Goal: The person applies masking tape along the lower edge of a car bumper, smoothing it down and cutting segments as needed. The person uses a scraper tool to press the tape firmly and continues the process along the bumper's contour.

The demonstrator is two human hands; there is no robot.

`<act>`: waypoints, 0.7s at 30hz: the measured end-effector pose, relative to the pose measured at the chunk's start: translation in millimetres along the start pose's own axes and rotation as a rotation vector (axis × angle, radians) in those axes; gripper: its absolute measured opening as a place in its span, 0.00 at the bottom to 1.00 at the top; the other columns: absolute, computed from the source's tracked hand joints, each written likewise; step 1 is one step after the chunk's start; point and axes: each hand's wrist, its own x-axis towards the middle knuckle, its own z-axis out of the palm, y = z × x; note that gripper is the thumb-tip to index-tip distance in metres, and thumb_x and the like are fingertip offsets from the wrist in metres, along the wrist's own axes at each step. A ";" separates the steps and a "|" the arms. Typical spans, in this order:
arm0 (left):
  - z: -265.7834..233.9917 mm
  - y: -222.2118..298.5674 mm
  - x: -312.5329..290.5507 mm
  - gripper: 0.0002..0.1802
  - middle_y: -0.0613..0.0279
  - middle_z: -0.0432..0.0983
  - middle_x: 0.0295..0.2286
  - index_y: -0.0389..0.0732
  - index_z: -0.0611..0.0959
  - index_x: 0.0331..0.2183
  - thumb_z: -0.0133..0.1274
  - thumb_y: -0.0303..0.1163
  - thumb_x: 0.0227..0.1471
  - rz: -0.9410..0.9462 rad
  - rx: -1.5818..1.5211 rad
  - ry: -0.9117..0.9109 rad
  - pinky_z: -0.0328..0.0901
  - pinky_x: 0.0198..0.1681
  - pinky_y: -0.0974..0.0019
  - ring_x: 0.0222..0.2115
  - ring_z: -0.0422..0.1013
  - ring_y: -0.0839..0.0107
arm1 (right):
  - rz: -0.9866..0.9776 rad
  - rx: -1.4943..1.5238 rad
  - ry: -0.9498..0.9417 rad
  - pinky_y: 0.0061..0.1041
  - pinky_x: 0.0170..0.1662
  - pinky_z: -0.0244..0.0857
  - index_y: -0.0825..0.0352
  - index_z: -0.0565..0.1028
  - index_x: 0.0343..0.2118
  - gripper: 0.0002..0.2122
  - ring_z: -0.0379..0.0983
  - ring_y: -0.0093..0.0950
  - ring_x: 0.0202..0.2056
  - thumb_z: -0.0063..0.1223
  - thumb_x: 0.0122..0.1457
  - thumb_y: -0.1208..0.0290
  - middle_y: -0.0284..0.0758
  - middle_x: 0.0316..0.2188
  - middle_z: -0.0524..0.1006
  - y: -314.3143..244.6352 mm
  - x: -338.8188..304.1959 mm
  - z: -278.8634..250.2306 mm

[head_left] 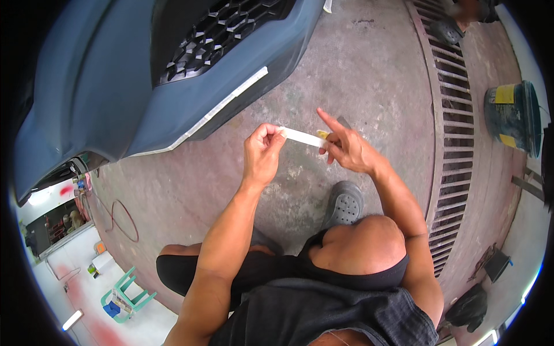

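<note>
A short strip of white masking tape (304,138) is stretched between my two hands, above the concrete floor. Its left end is pinched between the thumb and fingers of my left hand (261,154). My right hand (353,151) grips the other end with curled fingers while its index finger points out. Something small and yellow (322,134) shows beside the right fingers; I cannot make out what it is. Ahead on the left stands a blue-grey car bumper (124,86), apart from both hands. A line of white tape (213,112) runs along its lower edge.
A grated floor drain (453,127) runs along the right, with a dark bucket (512,118) beyond it. Another person's shoe (447,30) is at the far right. A green stool (135,295) and a hose (122,222) are at lower left. My grey clog (345,203) rests below my hands.
</note>
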 end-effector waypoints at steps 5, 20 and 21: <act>20.7 11.0 -4.3 0.28 0.40 0.70 0.49 0.41 0.57 0.46 0.60 0.22 0.56 0.047 -0.330 -0.146 0.73 0.50 0.57 0.46 0.77 0.59 | -0.161 0.271 0.026 0.32 0.42 0.75 0.59 0.42 0.75 0.38 0.80 0.29 0.33 0.45 0.65 0.80 0.42 0.38 0.82 -9.8 -11.5 14.6; 39.1 23.5 -21.4 0.33 0.45 0.70 0.45 0.43 0.55 0.45 0.60 0.10 0.51 0.441 0.024 -0.070 0.78 0.37 0.63 0.39 0.79 0.62 | -0.310 0.173 0.096 0.31 0.38 0.75 0.61 0.45 0.74 0.35 0.82 0.30 0.30 0.49 0.68 0.76 0.42 0.34 0.83 -23.6 -20.1 20.8; 38.8 23.6 -22.8 0.33 0.45 0.71 0.44 0.43 0.55 0.45 0.60 0.10 0.51 0.434 0.029 -0.066 0.78 0.37 0.63 0.39 0.79 0.62 | -0.330 0.170 0.091 0.31 0.38 0.75 0.62 0.45 0.74 0.35 0.82 0.30 0.31 0.48 0.68 0.76 0.42 0.34 0.83 -24.4 -21.2 20.9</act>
